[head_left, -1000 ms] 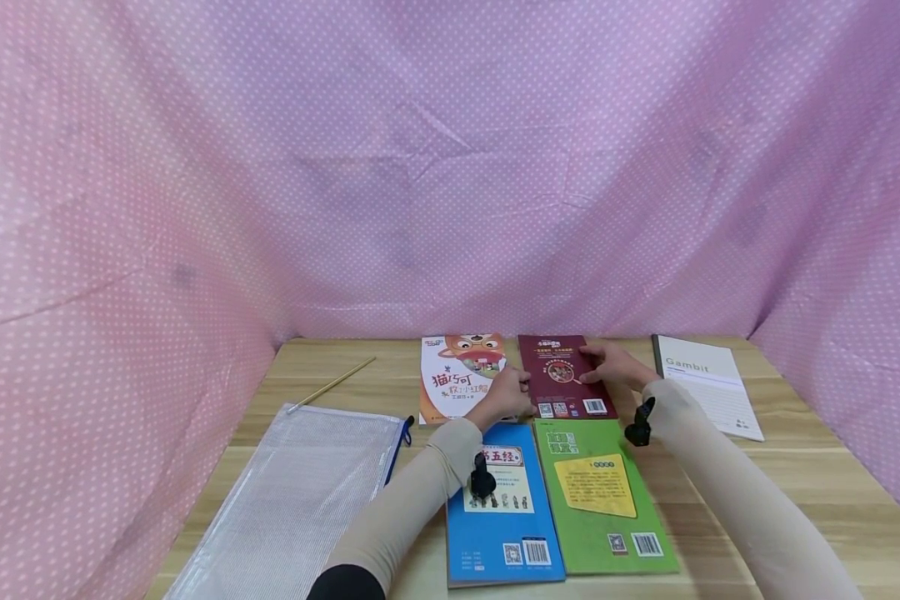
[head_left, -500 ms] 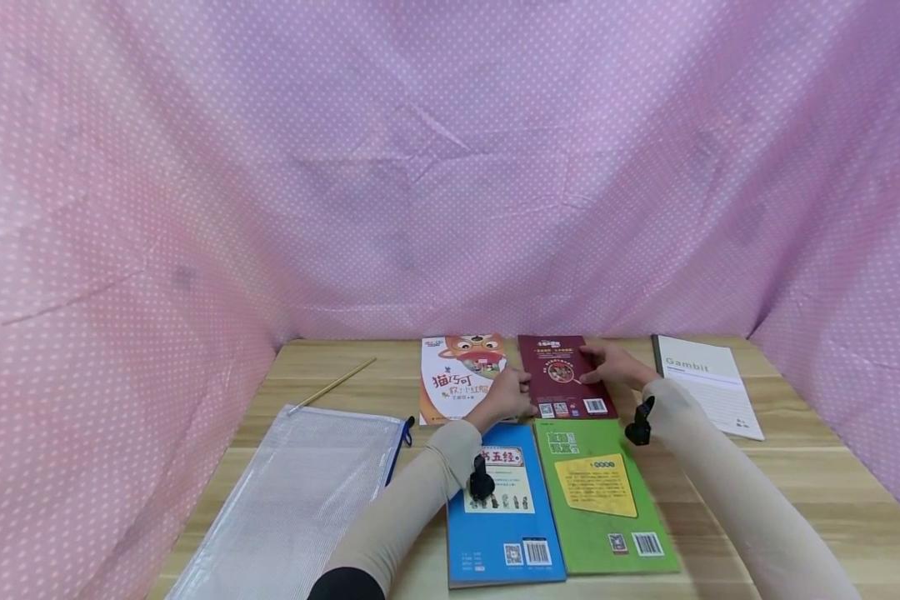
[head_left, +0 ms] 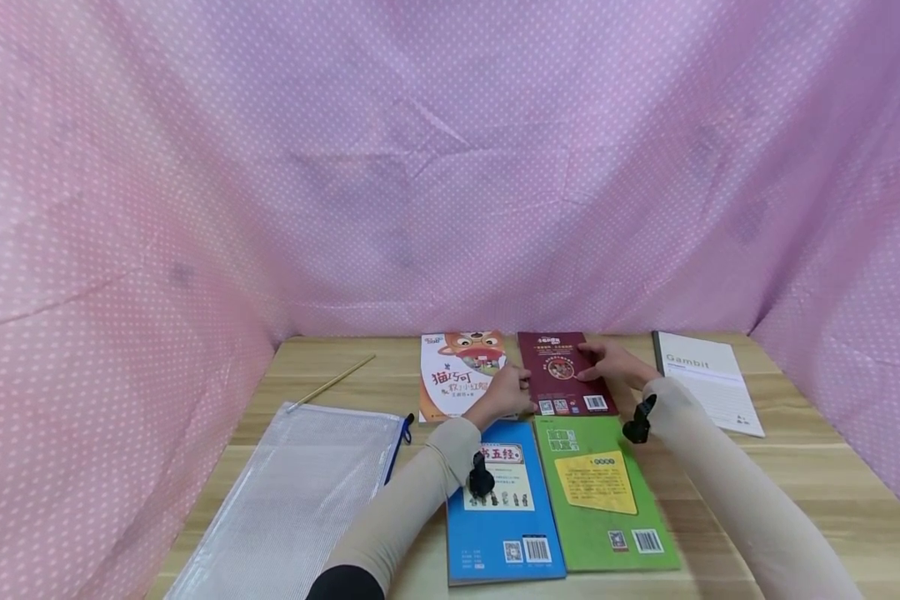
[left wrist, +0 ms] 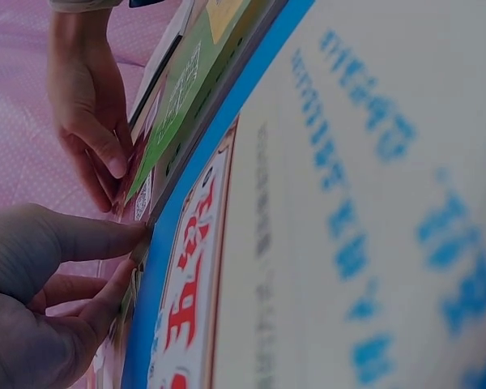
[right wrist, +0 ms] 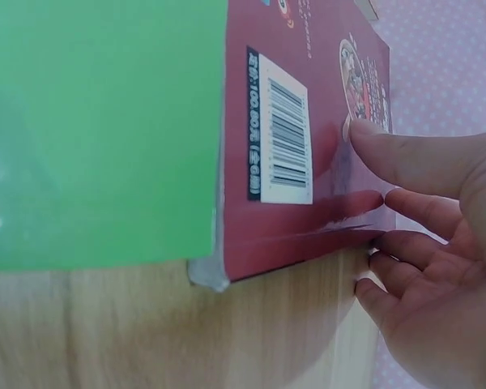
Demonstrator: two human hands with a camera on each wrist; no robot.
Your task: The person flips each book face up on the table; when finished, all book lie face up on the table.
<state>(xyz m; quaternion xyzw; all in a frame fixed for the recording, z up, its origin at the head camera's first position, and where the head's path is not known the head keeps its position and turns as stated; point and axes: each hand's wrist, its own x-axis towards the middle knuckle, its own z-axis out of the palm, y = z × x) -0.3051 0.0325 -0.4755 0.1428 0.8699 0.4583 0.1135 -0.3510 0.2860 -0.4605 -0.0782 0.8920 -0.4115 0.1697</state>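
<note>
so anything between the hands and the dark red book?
Nothing visible. The left hand touches the dark red book at its left edge, and the right hand has its thumb on the cover with fingers at the right edge. The orange fox book and green book lie beside it, not on it.
</note>
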